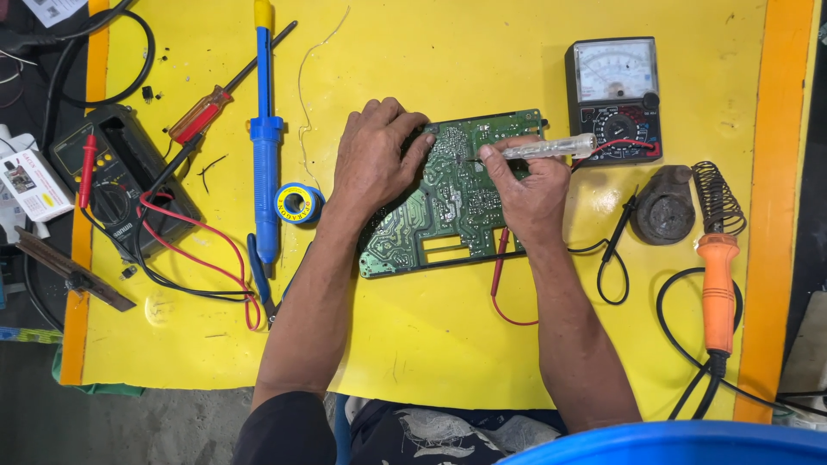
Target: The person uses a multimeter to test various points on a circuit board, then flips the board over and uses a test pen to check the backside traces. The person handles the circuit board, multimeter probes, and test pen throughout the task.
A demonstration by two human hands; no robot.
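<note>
Green circuit board (452, 202) flat on yellow mat (482, 52), solder side up, tilted a little, roughly centre of mat.

Left hand (375, 159) palm-down on board's left end, fingers curled over the top edge. Pressing, not lifting; looks like pinning the board so it won't slide under the tool.

Right hand (530, 194) closed around clear-handled screwdriver (543, 148), pinched between thumb and fingers, handle lying nearly level and pointing right, tip touching the board near its upper middle. Low grip close to the tip, likely for fine control on a small joint or trace. Exact contact point too small to tell.

Red probe (500, 258) sticking out from under the right hand at board's lower edge, lead looping on the mat. Black probe (618, 228) just right of the wrist, apart from the board. Both leads run up to analog meter (614, 99) at upper right, parked within reach.

Soldering iron (717, 288) with orange handle at far right, tip in coil stand (719, 194), kept well off the board. Round dark holder (663, 205) beside it.

Left of board: solder spool (299, 203), blue desoldering pump (265, 138), red-handled screwdriver (202, 112), digital meter (116, 181) with red and black leads trailing. Pliers (258, 275) near left forearm.

Blue tub rim (680, 443) at bottom edge.
</note>
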